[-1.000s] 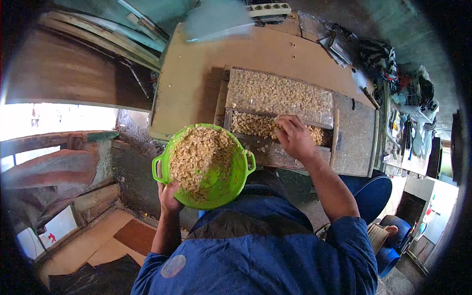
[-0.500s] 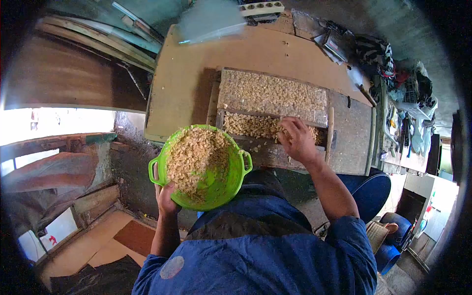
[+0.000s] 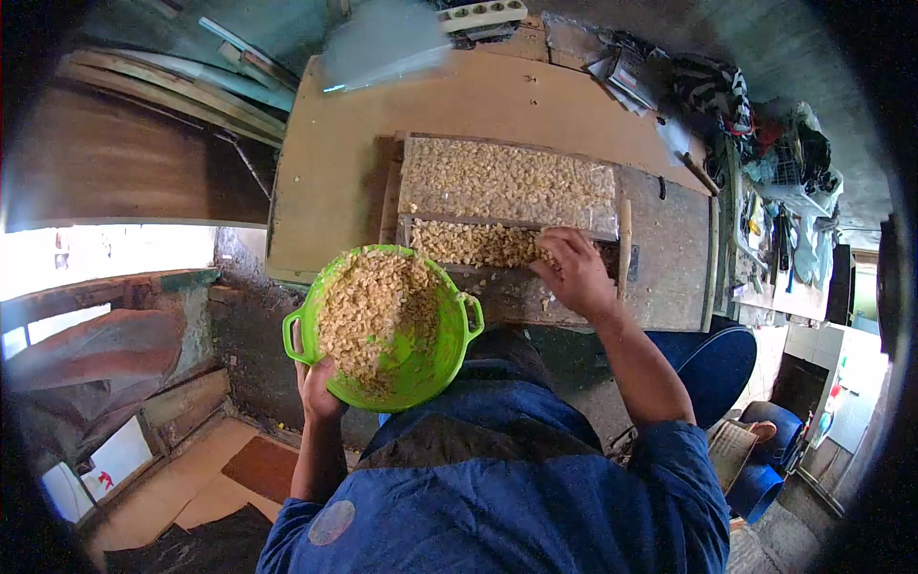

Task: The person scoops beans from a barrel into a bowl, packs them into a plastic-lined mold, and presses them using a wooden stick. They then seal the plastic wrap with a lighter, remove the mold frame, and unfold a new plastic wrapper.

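My left hand (image 3: 319,387) grips the lower left side of a bright green two-handled basin (image 3: 442,359), tilted toward me. Pale beans (image 3: 368,306) are heaped in it, mostly on the left, leaving green bottom showing at the right. My right hand (image 3: 578,275) is over the right part of a narrow wooden trough, its fingers bent and thumb apart, touching the loose beans (image 3: 473,241) there. Whether any beans are between the fingertips is hard to make out. Just beyond lies a flat layer of beans under clear plastic (image 3: 512,182) in a wooden frame.
A wooden board table (image 3: 335,163) bears the frame and trough. A wooden stick (image 3: 624,249) lies at the trough's right end. A stack of clear plastic sheets (image 3: 387,62) sits at the back, near a power strip (image 3: 483,14). Blue drums (image 3: 717,373) stand to the right.
The view has shifted slightly, so the table appears farther left. My right hand stays over the trough's right part, and my left hand still holds the basin.
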A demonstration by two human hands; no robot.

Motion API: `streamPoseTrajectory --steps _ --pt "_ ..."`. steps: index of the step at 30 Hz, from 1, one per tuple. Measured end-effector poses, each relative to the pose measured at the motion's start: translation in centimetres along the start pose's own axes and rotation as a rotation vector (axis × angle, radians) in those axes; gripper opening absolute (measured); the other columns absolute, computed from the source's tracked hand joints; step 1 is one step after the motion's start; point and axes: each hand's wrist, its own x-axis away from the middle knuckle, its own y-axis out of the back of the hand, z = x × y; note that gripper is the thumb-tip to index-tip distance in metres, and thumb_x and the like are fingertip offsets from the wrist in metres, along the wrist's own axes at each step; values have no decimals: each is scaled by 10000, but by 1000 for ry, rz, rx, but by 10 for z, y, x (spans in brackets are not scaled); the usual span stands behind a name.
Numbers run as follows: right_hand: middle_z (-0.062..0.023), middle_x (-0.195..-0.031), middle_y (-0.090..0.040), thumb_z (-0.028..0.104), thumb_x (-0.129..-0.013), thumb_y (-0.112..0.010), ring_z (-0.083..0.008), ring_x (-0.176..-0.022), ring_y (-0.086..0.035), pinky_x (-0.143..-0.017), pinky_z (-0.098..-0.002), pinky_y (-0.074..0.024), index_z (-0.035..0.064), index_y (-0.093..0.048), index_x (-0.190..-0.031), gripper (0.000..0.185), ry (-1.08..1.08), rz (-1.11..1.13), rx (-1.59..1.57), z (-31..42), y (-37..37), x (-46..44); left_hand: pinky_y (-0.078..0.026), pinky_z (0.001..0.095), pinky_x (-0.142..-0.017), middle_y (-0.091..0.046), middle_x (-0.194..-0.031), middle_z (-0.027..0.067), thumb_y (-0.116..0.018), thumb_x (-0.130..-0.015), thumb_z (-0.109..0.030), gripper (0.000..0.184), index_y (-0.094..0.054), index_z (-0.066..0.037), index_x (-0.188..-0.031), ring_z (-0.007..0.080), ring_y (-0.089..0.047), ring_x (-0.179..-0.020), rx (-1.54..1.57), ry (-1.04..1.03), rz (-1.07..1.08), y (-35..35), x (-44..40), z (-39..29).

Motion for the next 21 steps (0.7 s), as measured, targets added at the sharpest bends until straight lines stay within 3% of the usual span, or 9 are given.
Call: streamPoseTrajectory --steps 2,8,10,15,17,21 --pt "-148 -1158 -631 152 -853 -716 -348 -1078 -613 -949 -443 -492 58 -645 -1119 291 171 34 138 5 2 -1 -428 493 -1077 -408 -1478 193 -574 -821 -141 838 -180 -84 -1559 358 -482 -1311 -25 9 -15 -8 3 -3" --pt "-123 -1105 -647 163 -826 -703 -341 -1076 -601 -954 -463 -478 52 -649 -1054 259 -47 -5 102 -30 20 23 -446 479 -1059 -436 -1448 192 -584 -816 -137 822 -203 -67 -1542 346 -515 -1275 -11 5 25 -16 4 -6" --pt "-125 -1086 -647 166 -827 -703 -340 -1071 -604 -937 -458 -484 53 -651 -1050 255 -133 -41 141 -27 29 27 -458 473 -1047 -456 -1427 191 -598 -807 -131 832 -207 -56 -1537 339 -528 -1261 11 27 -56 -22 7 -6" --pt "-132 -1070 -655 151 -846 -673 -345 -1032 -601 -924 -449 -487 55 -652 -1064 240 -16 -10 230 -27 35 37 -459 473 -1046 -459 -1426 193 -601 -804 -128 832 -215 -56 -1538 340 -526 -1264 -10 -4 -23 -21 8 -4" --pt "-123 -1074 -653 127 -847 -649 -349 -1030 -594 -950 -460 -471 60 -654 -1067 229 -261 -21 274 -31 36 38 -454 474 -1051 -455 -1431 194 -598 -807 -134 827 -220 -59 -1538 341 -526 -1265 -3 -18 -24 -18 9 -2" --pt "-140 -1105 -633 53 -840 -603 -348 -1045 -596 -944 -466 -474 61 -664 -1096 263 -125 -59 201 -20 17 21 -438 478 -1065 -437 -1451 197 -584 -819 -153 814 -219 -61 -1541 344 -510 -1284 -39 -35 -20 -20 13 -2"
